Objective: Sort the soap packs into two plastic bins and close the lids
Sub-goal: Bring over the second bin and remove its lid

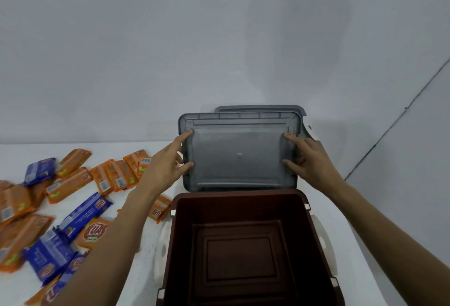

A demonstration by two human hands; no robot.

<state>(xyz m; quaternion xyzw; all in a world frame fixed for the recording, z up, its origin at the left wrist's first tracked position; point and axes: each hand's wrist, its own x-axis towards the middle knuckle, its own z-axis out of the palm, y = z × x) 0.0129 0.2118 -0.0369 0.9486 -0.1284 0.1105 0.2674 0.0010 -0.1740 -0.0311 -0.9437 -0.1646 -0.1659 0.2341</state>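
A grey plastic lid (pixel 239 152) is held upright, underside toward me, just behind an open brown bin (pixel 239 244) with nothing inside. My left hand (pixel 168 166) grips the lid's left edge and my right hand (pixel 308 157) grips its right edge. Behind the lid a second grey lid (pixel 260 108) shows on another bin, whose white side handle (pixel 310 130) sticks out at the right. Orange soap packs (pixel 68 185) and blue soap packs (pixel 84 213) lie scattered on the white table (pixel 126 257) to the left.
A plain grey wall rises directly behind the table. The brown bin has white latch handles (pixel 162 244) on both sides. One orange pack (pixel 159 209) lies close to the bin's left corner, under my left forearm. The table's right edge runs near the bin.
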